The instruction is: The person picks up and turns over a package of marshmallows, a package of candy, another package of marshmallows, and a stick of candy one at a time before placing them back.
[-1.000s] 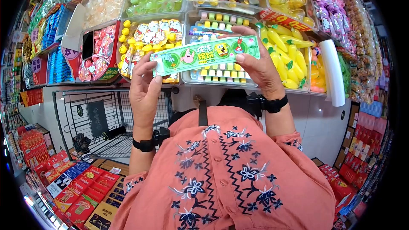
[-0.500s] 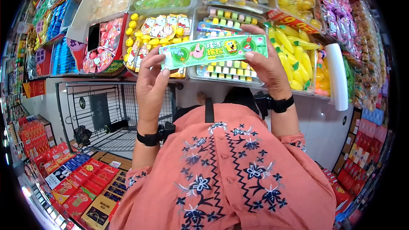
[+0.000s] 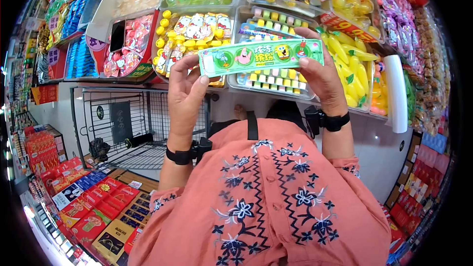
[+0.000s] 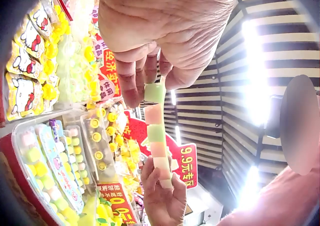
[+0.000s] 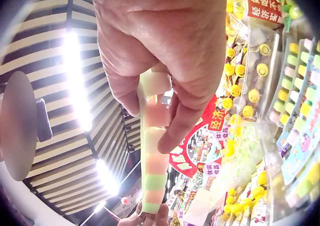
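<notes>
The right hand (image 5: 162, 41) reaches down from the top, thumb and fingers pinching a strip of pastel blocks (image 5: 155, 161) between them; the left hand (image 5: 145, 220) grips its lower end. On the left, bright lights (image 5: 77, 81) run along a slatted ceiling (image 5: 35, 31). On the right lie yellow-capped sweets (image 5: 254, 96), packs of pastel pieces (image 5: 302, 86) and, above, a red sign (image 5: 265, 3)

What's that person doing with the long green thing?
The person is in a shop, holding the long green pack up with both hands. The left hand pinches one end, the right hand the other. Cartoon pictures are on it, and little coloured pieces show inside. It's above the trays of sweets.
</notes>
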Available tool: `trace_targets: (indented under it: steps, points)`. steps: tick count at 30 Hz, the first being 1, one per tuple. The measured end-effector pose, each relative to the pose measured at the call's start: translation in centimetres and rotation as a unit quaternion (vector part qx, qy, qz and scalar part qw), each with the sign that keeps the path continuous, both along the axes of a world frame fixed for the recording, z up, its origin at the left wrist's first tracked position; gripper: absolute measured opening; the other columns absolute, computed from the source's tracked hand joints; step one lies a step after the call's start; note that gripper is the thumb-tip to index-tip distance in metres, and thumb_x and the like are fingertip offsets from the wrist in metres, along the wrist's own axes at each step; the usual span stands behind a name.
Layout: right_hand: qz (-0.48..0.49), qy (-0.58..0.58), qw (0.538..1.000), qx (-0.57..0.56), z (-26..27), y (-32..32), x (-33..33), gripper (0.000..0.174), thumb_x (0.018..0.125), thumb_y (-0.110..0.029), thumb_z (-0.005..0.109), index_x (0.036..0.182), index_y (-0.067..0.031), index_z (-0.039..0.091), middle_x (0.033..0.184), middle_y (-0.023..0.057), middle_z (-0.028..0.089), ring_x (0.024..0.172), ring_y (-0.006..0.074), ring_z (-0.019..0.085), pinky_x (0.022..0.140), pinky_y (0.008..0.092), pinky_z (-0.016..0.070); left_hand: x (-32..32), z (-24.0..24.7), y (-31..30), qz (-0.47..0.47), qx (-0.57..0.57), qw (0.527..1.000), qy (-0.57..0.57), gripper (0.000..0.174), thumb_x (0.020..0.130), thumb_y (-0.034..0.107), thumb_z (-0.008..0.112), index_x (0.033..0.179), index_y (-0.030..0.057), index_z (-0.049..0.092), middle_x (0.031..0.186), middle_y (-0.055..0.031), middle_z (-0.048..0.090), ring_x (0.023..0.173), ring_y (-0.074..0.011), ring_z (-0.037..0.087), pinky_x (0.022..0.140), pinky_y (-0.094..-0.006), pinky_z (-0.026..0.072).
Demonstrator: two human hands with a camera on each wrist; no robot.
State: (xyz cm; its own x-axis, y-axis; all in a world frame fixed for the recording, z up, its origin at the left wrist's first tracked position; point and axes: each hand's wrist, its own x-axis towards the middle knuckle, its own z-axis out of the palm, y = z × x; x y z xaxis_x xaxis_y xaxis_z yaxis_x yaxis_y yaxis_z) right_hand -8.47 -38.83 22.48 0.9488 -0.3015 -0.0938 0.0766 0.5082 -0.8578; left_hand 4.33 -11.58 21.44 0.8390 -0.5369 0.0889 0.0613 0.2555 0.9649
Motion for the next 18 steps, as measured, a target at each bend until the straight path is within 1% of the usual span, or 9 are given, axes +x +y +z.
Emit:
trace_targets:
  steps: [1,5,6,9,12,13,15,17,18]
  points:
    - [0.001,0.001,1.0,0.003,0.2,0.0,0.1,0.063,0.087,-0.013,0.069,0.144,-0.003,0.044,0.138,0.0101,0.052,0.125,0.0202,0.055,0.104,0.0352,0.048,-0.1,0.4,0.1,-0.013,-0.009,0.999,0.029,0.045,0.095,0.002,0.058,0.136,-0.0007,0.04,0.13,-0.0122,0.05,0.122,-0.0219,0.054,0.103,-0.0397,0.0503]
    - [-0.013,-0.002,0.999,-0.03,0.5,-0.8,1.3,0.056,0.092,-0.019,0.063,0.142,-0.0008,0.045,0.12,0.0084,0.061,0.109,0.0166,0.064,0.094,0.0318,0.0547,0.1,0.8,0.1,-0.028,-0.019,0.995,0.089,0.046,0.096,0.009,0.061,0.135,-0.0028,0.041,0.131,-0.0126,0.049,0.116,-0.0185,0.057,0.095,-0.0347,0.0526]
    - [-0.022,-0.018,0.999,-0.028,0.5,-0.9,1.9,0.052,0.094,-0.019,0.061,0.141,-0.0012,0.047,0.115,0.0073,0.063,0.103,0.0146,0.066,0.09,0.0305,0.0562,-0.1,1.0,0.0,-0.038,-0.007,0.994,0.098,0.046,0.095,0.009,0.06,0.136,-0.0028,0.041,0.131,-0.0135,0.05,0.115,-0.0202,0.058,0.093,-0.0368,0.0545]
    - [-0.026,-0.026,0.998,-0.053,0.6,-1.5,3.1,0.046,0.097,-0.019,0.058,0.138,-0.0018,0.049,0.111,0.0059,0.064,0.1,0.0131,0.067,0.089,0.03,0.0567,-0.2,1.1,0.0,-0.066,0.019,0.989,0.128,0.047,0.093,0.009,0.06,0.135,-0.0026,0.043,0.128,-0.0153,0.054,0.112,-0.0247,0.062,0.087,-0.0413,0.0587]
    - [-0.003,-0.034,0.998,-0.057,1.6,-1.5,3.8,0.045,0.097,-0.02,0.058,0.138,-0.0022,0.051,0.111,0.0096,0.067,0.103,0.0162,0.069,0.09,0.0339,0.0581,-0.4,1.6,0.2,-0.085,0.016,0.987,0.138,0.048,0.091,0.009,0.062,0.133,-0.0023,0.045,0.126,-0.0148,0.056,0.11,-0.0248,0.063,0.087,-0.0413,0.0589]
    - [0.012,-0.034,0.997,-0.066,1.1,-2.0,4.0,0.047,0.099,-0.024,0.058,0.14,-0.0021,0.047,0.123,0.0155,0.066,0.113,0.0211,0.066,0.096,0.035,0.0547,-0.4,1.5,0.5,-0.104,0.01,0.984,0.142,0.047,0.091,0.009,0.064,0.133,-0.0024,0.045,0.127,-0.0136,0.055,0.111,-0.0222,0.062,0.09,-0.0383,0.0557]
    - [-0.002,-0.047,0.996,-0.069,0.8,-1.9,4.6,0.046,0.098,-0.024,0.059,0.138,-0.0028,0.051,0.116,0.0116,0.067,0.106,0.0181,0.069,0.091,0.0351,0.0577,-0.2,1.5,1.0,-0.143,-0.003,0.978,0.15,0.047,0.091,0.009,0.067,0.131,-0.0026,0.046,0.128,-0.0112,0.055,0.111,-0.017,0.06,0.095,-0.0322,0.0493]
    - [-0.006,-0.065,0.996,-0.064,0.6,-1.9,5.1,0.04,0.098,-0.025,0.062,0.131,-0.0029,0.057,0.108,0.0078,0.07,0.097,0.0151,0.071,0.083,0.0327,0.0604,-0.5,1.7,0.9,-0.141,-0.003,0.979,0.146,0.047,0.09,0.01,0.068,0.13,-0.0024,0.047,0.127,-0.0107,0.055,0.111,-0.0167,0.06,0.096,-0.0321,0.0485]
    - [-0.013,-0.05,0.998,-0.043,1.2,-1.6,5.3,0.039,0.097,-0.021,0.062,0.131,-0.0024,0.056,0.109,0.0085,0.069,0.097,0.0169,0.07,0.085,0.0337,0.0596,-0.6,1.8,0.9,-0.14,-0.003,0.98,0.144,0.047,0.089,0.011,0.069,0.129,-0.0023,0.047,0.127,-0.0105,0.056,0.111,-0.0165,0.06,0.096,-0.0321,0.0481]
